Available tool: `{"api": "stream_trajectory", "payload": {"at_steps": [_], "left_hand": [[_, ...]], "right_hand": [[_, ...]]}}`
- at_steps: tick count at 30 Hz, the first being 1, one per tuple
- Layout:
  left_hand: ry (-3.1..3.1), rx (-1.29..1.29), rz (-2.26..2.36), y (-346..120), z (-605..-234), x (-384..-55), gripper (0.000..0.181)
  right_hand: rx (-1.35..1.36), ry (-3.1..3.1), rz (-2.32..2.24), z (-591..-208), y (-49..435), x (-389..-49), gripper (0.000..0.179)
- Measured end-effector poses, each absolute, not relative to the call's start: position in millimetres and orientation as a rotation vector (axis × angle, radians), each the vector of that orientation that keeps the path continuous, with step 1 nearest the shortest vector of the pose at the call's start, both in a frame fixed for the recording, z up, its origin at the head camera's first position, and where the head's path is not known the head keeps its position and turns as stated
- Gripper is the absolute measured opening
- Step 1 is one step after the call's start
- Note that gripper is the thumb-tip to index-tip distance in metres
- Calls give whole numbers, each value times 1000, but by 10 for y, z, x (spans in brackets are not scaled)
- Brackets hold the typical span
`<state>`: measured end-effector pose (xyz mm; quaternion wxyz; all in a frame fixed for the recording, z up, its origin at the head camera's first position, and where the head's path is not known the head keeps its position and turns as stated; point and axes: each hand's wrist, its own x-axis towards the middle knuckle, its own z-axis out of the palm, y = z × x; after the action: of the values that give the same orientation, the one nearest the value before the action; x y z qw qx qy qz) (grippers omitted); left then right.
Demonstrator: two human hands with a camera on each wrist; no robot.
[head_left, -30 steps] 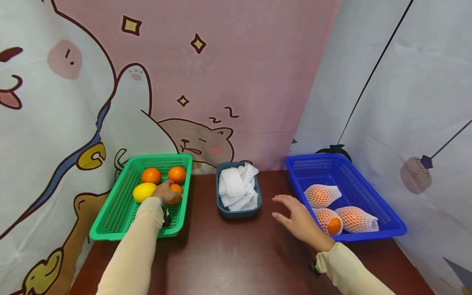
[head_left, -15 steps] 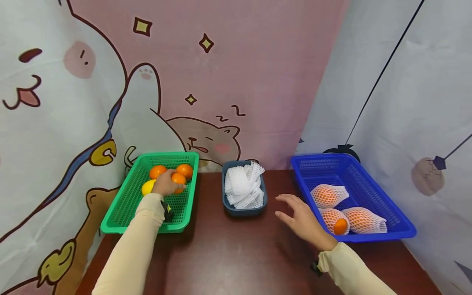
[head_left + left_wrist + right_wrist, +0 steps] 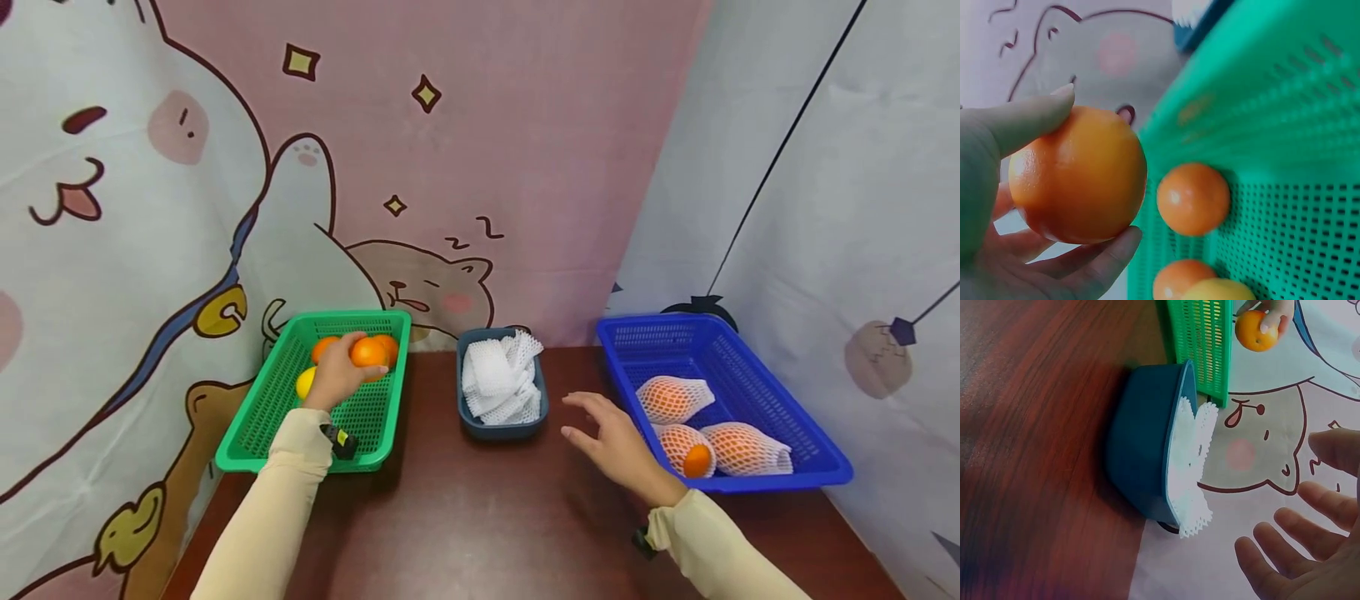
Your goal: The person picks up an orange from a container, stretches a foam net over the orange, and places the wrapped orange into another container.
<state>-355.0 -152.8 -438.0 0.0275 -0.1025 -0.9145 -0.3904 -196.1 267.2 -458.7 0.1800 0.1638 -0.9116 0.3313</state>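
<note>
My left hand (image 3: 335, 377) grips an orange (image 3: 1082, 175), thumb on one side and fingers curled under the other. In the right wrist view that orange (image 3: 1256, 331) is above the rim of the green basket (image 3: 238, 417). Two more oranges (image 3: 1193, 199) and a yellow fruit (image 3: 305, 382) lie in the basket. My right hand (image 3: 617, 450) hovers over the table beside the blue basket (image 3: 813, 454), its fingers spread and holding nothing. Inside the blue basket are three oranges in white foam nets (image 3: 738, 448); one net leaves part of its orange bare.
Between the baskets stands a small dark blue bin (image 3: 502, 432) with a heap of white foam nets (image 3: 498, 379). The dark red-brown table (image 3: 480, 517) meets a cartoon-printed cloth (image 3: 540, 167) at the back and sides.
My left hand has lifted the orange up out of the green basket. The right hand stays about where it was. The head view has shifted slightly left.
</note>
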Motion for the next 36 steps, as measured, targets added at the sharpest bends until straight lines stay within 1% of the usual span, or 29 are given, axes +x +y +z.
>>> {"api": "stream_trajectory", "payload": {"at_steps": [7,16,22,29,33,36], "left_hand": [[-2739,-372,-1290,-1371,-4282,-3270,76],[-2623,-533,-1419,-1091,-4210,-2800,72],[-2593,-629,-1484,-980,-4261,-2509,70],[-2597,-711,-1507,-875,-4359,-2215,69],[-2601,-769,-1540,-826,-4426,-2114,68],[-2587,-808,-1598,-803,-4467,-2063,67]], "right_hand": [[461,-2536,951,-4692,2558,-2135,44],[430,-2564,921,-4935,2314,-2598,45],[422,-2676,778,-5036,2148,-2866,46],[466,-2689,628,-5092,2031,-3027,48],[461,-2675,580,-5124,1992,-3108,41],[462,-2639,563,-5154,1981,-3158,28]]}}
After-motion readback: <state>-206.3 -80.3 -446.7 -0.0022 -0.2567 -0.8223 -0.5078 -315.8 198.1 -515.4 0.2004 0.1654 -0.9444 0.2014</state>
